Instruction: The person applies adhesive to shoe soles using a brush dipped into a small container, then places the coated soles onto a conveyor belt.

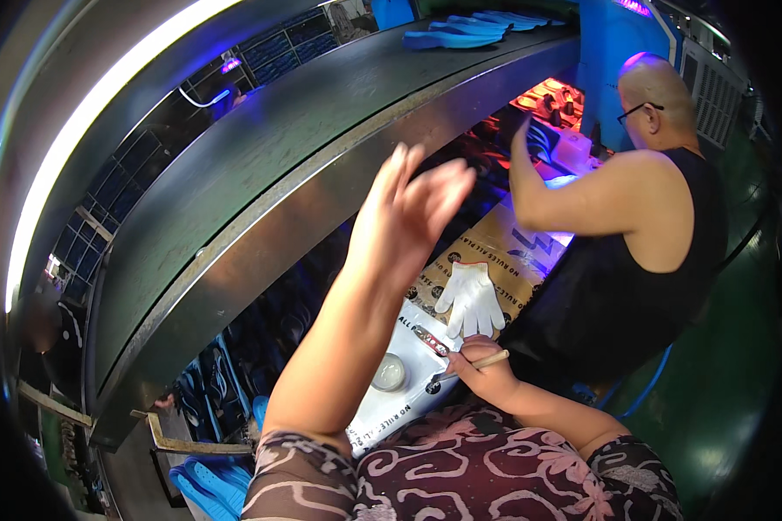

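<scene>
My left hand (413,200) is raised in front of the conveyor's metal side, fingers stretched out and blurred, with nothing visible in it. Low over the work surface, my right hand (485,372) is closed round a thin tool with a pale wooden handle (497,359); its dark tip points left. Left of that tip, a round open tub (389,373) with pale contents stands on a white printed sheet (382,412). Just beyond my right hand lie a white knitted glove (471,300) and a small dark red printed piece (432,340).
A long dark conveyor belt (261,165) crosses from lower left to upper right, carrying blue shoe-upper-like pieces (460,36) at its far end. Several blue pieces (213,486) sit lower left. A co-worker (669,200) stands close on my right, near a glowing orange opening (552,100).
</scene>
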`<state>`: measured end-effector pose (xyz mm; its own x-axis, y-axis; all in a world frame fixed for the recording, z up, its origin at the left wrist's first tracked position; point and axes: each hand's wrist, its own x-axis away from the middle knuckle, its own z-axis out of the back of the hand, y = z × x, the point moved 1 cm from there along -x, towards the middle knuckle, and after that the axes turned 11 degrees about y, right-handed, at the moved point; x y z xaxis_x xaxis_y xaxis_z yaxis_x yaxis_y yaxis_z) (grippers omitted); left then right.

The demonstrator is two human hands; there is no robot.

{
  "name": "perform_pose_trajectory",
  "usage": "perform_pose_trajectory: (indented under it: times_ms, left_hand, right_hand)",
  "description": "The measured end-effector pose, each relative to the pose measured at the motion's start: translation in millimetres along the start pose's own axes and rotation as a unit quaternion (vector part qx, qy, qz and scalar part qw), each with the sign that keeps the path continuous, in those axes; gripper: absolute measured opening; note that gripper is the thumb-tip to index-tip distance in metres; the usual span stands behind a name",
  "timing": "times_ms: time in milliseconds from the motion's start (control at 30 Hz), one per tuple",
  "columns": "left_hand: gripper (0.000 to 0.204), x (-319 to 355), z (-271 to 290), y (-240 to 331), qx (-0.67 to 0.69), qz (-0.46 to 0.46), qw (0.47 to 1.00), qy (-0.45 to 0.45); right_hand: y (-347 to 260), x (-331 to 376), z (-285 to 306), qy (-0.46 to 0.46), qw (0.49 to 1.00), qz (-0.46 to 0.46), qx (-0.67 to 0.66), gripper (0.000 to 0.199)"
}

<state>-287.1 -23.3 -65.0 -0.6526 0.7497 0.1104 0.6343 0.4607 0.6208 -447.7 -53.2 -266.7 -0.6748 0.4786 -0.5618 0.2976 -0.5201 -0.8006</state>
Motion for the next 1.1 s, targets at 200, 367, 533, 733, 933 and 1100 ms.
perform_pose_trajectory:
  times_ms: [200,367,533,733,933,1100]
  left_hand:
    - [0.045,158,219,8,-0.449,0.006,0.865,0.222]
    - [0.056,307,348,12,-0.771,-0.015,0.509,0.382]
    - [0.046,324,369,-30,-0.793,0.089,0.45,0.401]
    - [0.035,314,374,-36,-0.837,0.103,0.379,0.381]
    - [0.025,335,375,-25,-0.82,0.06,0.352,0.447]
    - [0.029,368,374,-34,-0.749,0.086,0.502,0.425]
  right_hand:
    - [4,15,-15,-0.017,0.997,-0.066,-0.04,0.025]
    - [5,20,-29,-0.059,0.979,-0.178,-0.077,0.029]
    - [23,13,-52,-0.067,0.964,-0.238,-0.098,0.036]
    - [27,-3,-92,-0.127,0.982,-0.137,-0.014,0.029]
    - [32,-6,-127,-0.204,0.974,-0.01,0.095,0.026]
    - [41,3,-140,-0.188,0.963,0.122,0.151,0.023]
